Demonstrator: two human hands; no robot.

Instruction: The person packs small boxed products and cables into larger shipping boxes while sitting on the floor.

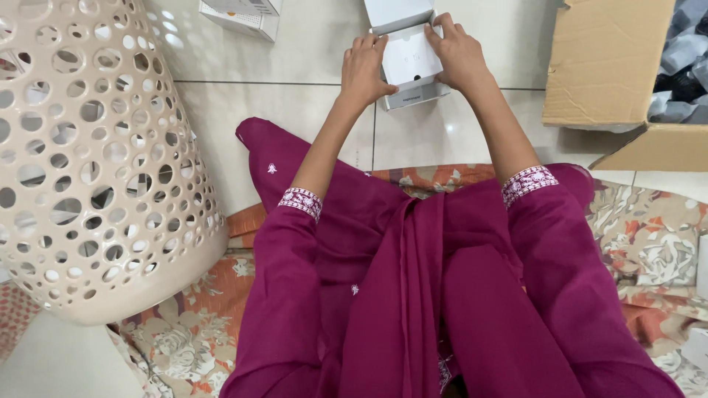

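A small white box (410, 63) with its lid flap raised lies on the tiled floor at the top middle of the head view. My left hand (363, 68) grips its left side, fingers curled over the edge. My right hand (459, 53) holds its right side, with fingertips on the top of the white insert inside. Both arms wear magenta sleeves with embroidered white cuffs.
A tall cream perforated plastic basket (88, 155) stands at the left. An open cardboard carton (612, 66) with grey packets sits at the top right. Another small white box (243, 15) lies at the top left. A floral mat (649, 236) is under me.
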